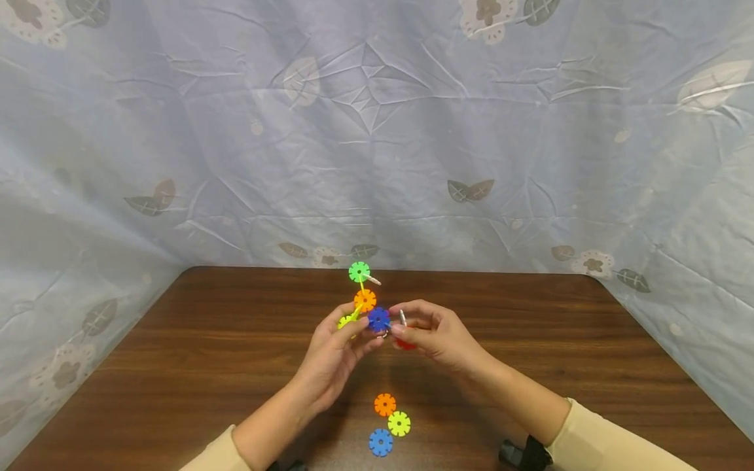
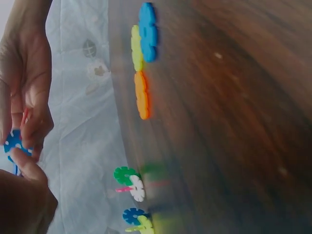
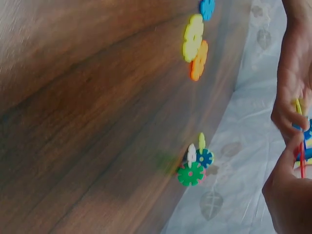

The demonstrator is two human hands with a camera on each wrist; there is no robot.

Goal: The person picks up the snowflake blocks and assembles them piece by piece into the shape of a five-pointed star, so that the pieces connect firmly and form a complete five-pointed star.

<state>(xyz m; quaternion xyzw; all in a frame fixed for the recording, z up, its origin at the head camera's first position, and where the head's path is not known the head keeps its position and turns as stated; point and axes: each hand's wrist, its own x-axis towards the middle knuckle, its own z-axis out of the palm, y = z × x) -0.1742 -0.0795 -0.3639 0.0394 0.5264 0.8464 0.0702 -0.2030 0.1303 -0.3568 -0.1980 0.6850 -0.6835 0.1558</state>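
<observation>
notched discs (image 1: pixel 398 417): smooth plastic | tabletop (image 1: pixel 194 353): wood-grained, faintly glossy | backdrop (image 1: pixel 377 163): creased cloth, soft sheen | sleeve (image 1: pixel 607 437): matt cloth

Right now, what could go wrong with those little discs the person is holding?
Squeezed too hard, the linked discs between the left hand and right hand might pop apart. The green disc juts beyond both hands, so its joint could slip. Either hand might nudge the loose orange disc.

No text, labels, brands, numbers or signs are legible in the head view, the left wrist view or the right wrist view.
</observation>
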